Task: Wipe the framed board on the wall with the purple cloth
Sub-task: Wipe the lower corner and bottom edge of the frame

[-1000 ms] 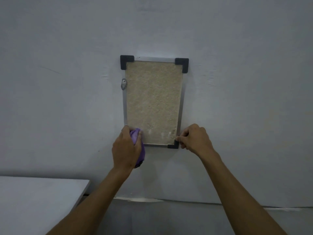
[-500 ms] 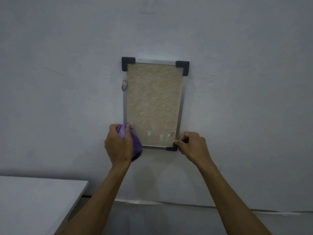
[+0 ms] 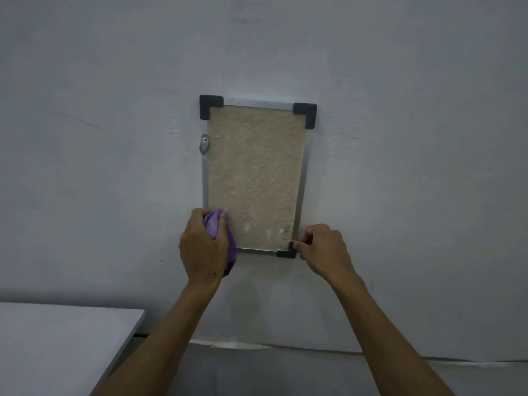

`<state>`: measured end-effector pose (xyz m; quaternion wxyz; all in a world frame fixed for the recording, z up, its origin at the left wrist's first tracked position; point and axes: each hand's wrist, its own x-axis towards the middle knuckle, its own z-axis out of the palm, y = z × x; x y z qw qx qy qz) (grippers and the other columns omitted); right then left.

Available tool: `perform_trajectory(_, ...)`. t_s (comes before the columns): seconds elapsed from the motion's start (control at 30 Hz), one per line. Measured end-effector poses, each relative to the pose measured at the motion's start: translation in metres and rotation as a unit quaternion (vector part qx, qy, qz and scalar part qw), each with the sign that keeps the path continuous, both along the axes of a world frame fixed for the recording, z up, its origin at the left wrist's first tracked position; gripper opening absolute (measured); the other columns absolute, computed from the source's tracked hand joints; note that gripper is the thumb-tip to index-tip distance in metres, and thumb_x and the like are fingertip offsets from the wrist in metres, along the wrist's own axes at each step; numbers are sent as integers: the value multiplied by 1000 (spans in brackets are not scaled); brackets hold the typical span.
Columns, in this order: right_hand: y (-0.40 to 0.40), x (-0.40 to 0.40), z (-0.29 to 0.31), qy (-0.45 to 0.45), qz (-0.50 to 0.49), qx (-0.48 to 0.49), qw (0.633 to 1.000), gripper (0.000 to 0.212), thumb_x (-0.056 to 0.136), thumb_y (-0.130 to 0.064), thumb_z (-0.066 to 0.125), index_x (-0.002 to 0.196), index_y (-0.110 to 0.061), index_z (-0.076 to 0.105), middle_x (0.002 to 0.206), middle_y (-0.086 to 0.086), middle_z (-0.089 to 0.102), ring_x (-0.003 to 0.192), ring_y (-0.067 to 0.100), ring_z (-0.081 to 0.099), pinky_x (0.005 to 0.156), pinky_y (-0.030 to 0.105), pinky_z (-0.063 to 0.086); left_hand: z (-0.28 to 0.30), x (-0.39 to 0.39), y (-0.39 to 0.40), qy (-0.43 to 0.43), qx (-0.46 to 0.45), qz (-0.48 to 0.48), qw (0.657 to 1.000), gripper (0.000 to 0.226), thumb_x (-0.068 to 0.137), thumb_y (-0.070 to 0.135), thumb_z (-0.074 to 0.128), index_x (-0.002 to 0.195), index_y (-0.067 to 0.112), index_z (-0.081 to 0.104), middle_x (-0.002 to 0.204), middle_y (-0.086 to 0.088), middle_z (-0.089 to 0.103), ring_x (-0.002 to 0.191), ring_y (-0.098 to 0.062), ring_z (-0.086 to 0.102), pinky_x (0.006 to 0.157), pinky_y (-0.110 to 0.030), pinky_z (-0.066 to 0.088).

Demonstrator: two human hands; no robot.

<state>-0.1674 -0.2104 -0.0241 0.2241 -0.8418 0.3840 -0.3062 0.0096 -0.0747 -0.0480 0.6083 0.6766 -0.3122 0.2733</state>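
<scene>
Purple cloth (image 3: 213, 224) in clenched left hand (image 3: 203, 247)

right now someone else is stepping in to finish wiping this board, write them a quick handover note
Left hand: closed around the bunched purple cloth, pressed at the bottom-left corner of the framed board.
Right hand: fingertips pinching the black bottom-right corner cap, steadying the frame.
Board: hangs on the grey wall, slightly askew, with a metal clip on its left rail.
Done: cannot be judged from the surface; pale marks show near the bottom edge.
Left: wipe across the bottom marks, then the upper panel, holding the frame steady.
</scene>
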Motion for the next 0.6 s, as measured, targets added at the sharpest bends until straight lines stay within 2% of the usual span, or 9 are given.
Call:
perform_trajectory(0.13, -5, 2, 9, 21, -5, 11, 1000, 30, 86, -41, 75, 79, -13, 66, 79, 6, 71, 73, 20, 68, 71, 40, 61, 0, 6, 9, -86, 103, -17, 991, 19, 96, 33, 65, 96, 15, 62, 85, 0, 67, 72, -15, 61, 64, -31, 52)
perform_trajectory(0.27, -4, 4, 10, 35, -17, -7, 999, 21, 87, -32, 76, 86, -13, 66, 88, 9, 70, 79, 24, 67, 75, 41, 60, 2, 9, 16, -110, 168, -29, 979, 21, 95, 37, 64, 94, 17, 61, 85, 1, 68, 72, -15, 61, 65, -32, 52)
perform_trajectory(0.33, -2, 5, 10, 38, -15, -6, 999, 20, 87, -31, 77, 85, -14, 67, 88, 8, 70, 79, 23, 67, 75, 41, 60, 1, 9, 16, -105, 157, -35, 981, 20, 95, 36, 64, 95, 16, 60, 86, 0, 68, 73, -16, 61, 66, -34, 54)
perform_trajectory(0.5, -4, 3, 12, 36, -14, 4, 999, 20, 86, -33, 78, 81, -15, 70, 82, 6, 71, 75, 21, 69, 73, 40, 61, 9, 5, 2, -76, 37, -16, 996, 20, 96, 33, 65, 98, 14, 61, 87, 1, 66, 74, -13, 59, 64, -30, 53)
perform_trajectory(0.6, -6, 3, 12, 38, -16, 2, 999, 19, 86, -32, 78, 82, -14, 70, 83, 7, 72, 76, 21, 69, 72, 41, 61, 4, -1, -5, -66, 41, 1, 997, 20, 97, 34, 63, 98, 14, 60, 86, 0, 66, 71, -14, 59, 61, -30, 51)
